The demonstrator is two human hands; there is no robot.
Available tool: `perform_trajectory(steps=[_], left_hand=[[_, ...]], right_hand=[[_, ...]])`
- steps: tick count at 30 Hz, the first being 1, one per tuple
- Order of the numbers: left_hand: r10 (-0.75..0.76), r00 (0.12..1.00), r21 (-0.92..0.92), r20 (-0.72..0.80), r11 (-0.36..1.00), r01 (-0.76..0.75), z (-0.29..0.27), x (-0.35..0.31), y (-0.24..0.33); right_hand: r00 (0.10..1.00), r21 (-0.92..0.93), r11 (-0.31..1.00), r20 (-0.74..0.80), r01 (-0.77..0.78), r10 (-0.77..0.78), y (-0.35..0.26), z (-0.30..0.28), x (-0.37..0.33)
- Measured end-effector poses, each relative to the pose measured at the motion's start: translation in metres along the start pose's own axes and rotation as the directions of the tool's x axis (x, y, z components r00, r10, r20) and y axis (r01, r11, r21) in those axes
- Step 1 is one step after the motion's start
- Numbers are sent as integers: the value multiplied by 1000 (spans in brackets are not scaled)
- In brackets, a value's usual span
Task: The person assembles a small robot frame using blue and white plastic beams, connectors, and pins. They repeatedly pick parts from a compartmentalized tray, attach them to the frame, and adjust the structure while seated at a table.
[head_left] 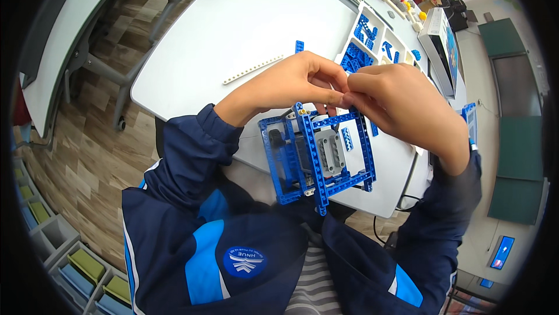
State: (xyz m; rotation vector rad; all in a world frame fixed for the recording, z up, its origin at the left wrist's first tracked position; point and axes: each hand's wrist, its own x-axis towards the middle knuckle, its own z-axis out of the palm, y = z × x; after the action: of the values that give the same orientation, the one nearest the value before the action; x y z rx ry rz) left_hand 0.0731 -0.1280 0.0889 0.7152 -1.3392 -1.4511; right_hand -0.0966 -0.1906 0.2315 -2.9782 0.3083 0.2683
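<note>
Left hand [285,85] and right hand [402,94] meet at the fingertips, bunched by the upper right corner of a blue frame [311,155]; from where I stand I can't tell whether they pinch the frame itself or some small part hidden between them. The frame sits in front of the jacket [271,251], at the near edge of the white table [198,47], and I can't make out what bears its weight. It looks to be plastic beams pinned together, so I'd expect it to be light for its size and stiff along each beam, though the corners might twist or pop loose under a hard squeeze. Most of the heft is probably in the grey block [333,155] inside. I'd take hold of the long beam [317,184] near the middle, with support under the block, rather than hang it all from one corner. Smooth faces could slide a little, but the holes should give some grip. Beyond lie a white strip [254,70] and a tray [393,35] of blue parts [355,57].
</note>
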Motion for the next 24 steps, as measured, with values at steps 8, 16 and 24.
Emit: perform_trajectory(steps=[8,16,24], left_hand=[[9,998,-15,-60,1000,-10,-2,-1,1],[27,998,-25,-62,999,-29,-3,-1,-2],[38,989,69,-143,997,-28,-10,-6,1]], right_hand=[[1000,-11,999,0,30,-30,12,-38,11],[892,-60,909,-228,-413,391,68,-69,-46],[731,230,728,-88,-646,676,159,83,-100]])
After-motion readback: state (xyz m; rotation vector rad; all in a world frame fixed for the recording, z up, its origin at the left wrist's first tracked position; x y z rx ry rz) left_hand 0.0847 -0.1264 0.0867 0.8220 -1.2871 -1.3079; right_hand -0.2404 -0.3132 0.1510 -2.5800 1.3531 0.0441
